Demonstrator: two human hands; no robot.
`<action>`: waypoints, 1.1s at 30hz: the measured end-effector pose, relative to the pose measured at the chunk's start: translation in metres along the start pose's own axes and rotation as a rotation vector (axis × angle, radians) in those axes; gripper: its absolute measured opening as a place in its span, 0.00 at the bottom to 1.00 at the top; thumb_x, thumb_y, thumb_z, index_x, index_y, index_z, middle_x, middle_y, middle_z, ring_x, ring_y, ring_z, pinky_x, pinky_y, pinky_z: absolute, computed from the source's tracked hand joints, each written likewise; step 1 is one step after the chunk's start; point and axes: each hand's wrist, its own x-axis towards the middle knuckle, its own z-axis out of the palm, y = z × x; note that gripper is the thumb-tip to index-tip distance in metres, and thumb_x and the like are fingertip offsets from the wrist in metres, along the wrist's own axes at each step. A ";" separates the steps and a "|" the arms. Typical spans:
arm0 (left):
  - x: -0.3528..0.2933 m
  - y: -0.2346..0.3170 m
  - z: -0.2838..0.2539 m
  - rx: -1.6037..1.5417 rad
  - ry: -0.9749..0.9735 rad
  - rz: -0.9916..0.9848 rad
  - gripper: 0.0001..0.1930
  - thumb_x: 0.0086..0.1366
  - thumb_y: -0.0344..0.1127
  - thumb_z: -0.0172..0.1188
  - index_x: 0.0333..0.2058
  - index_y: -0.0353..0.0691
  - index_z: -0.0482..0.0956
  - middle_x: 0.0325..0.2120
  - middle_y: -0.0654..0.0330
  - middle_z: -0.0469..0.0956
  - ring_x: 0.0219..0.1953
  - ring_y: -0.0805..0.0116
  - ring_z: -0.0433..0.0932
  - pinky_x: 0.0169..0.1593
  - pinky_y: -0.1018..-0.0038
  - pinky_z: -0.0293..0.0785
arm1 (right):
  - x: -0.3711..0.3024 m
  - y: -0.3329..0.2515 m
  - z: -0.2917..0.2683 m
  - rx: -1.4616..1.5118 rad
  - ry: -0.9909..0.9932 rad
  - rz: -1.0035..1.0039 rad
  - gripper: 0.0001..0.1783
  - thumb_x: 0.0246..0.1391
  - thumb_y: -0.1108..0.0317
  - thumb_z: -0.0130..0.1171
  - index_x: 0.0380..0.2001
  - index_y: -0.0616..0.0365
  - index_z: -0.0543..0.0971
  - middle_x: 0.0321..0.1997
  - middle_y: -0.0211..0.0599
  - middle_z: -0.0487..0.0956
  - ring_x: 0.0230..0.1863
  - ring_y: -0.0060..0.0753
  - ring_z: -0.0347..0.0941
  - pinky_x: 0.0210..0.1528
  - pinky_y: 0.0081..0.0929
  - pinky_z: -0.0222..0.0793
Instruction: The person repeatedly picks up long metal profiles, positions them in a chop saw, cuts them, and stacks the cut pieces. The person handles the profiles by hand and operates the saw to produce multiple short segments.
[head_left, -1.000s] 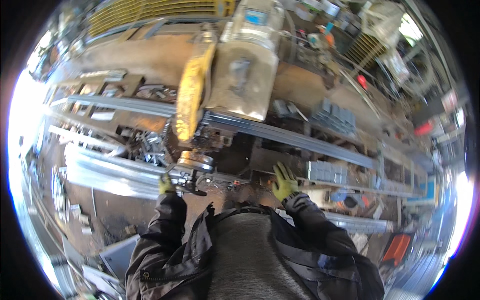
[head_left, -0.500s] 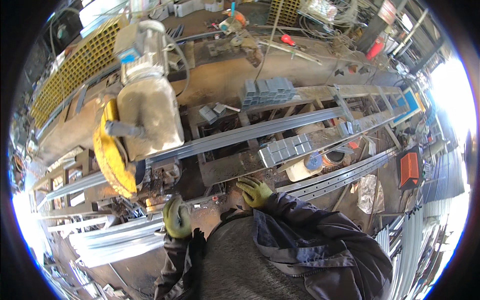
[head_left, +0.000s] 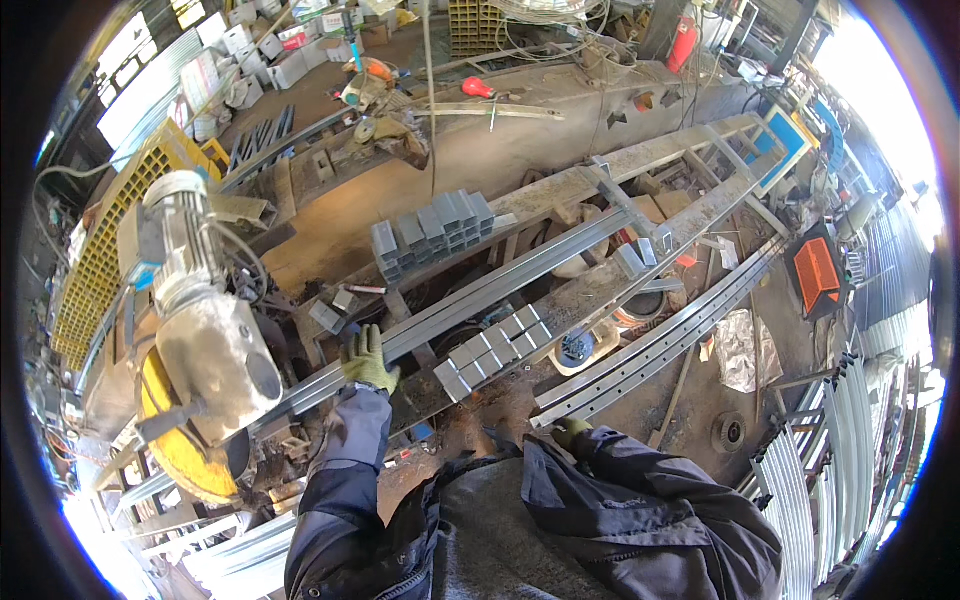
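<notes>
My left hand (head_left: pixel 369 362), in a yellow-green work glove, reaches forward with its fingers stretched out. It lies at the long grey steel profiles (head_left: pixel 480 285), close to the cut-off saw (head_left: pixel 220 350) with its yellow blade guard. My right hand (head_left: pixel 572 431), gloved alike, is low near the end of a punched steel strip (head_left: pixel 640 365). The sleeve and the strip's end hide most of its fingers. Between the hands, short cut tube pieces (head_left: pixel 492 352) sit in rows on the bench beam. Two small offcuts (head_left: pixel 333 309) rest just beyond my left hand.
A stack of square tube pieces (head_left: pixel 432 232) stands on the far side of the rack. A pale container (head_left: pixel 585 348) holding small blue parts is below the beam. An orange-red box (head_left: pixel 817 276) and bundled steel sections (head_left: pixel 800 480) are at the right.
My left hand has gone from near my body forward to the long profiles, opening out. My right hand has drawn back toward the right. The view has shifted, with the saw now further left.
</notes>
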 end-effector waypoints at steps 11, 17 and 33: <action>0.024 -0.002 0.003 -0.075 0.104 -0.036 0.37 0.56 0.40 0.80 0.67 0.53 0.83 0.61 0.47 0.86 0.62 0.35 0.85 0.64 0.42 0.83 | 0.033 0.130 -0.016 -0.025 -0.155 0.287 0.41 0.66 0.36 0.70 0.77 0.40 0.85 0.62 0.46 0.94 0.64 0.55 0.90 0.69 0.49 0.83; 0.045 0.043 -0.025 -0.173 0.199 0.012 0.38 0.56 0.41 0.80 0.67 0.51 0.82 0.55 0.46 0.89 0.58 0.34 0.87 0.60 0.40 0.83 | 0.065 0.094 -0.045 -0.009 -0.210 0.242 0.36 0.67 0.31 0.67 0.69 0.35 0.91 0.67 0.42 0.93 0.67 0.56 0.89 0.70 0.53 0.84; -0.020 0.321 -0.216 -0.397 0.315 0.697 0.41 0.50 0.35 0.84 0.67 0.50 0.83 0.54 0.51 0.88 0.58 0.39 0.86 0.63 0.42 0.80 | -0.120 -0.060 -0.236 1.110 0.578 -0.525 0.52 0.72 0.42 0.80 0.84 0.64 0.72 0.81 0.47 0.81 0.81 0.41 0.76 0.82 0.45 0.73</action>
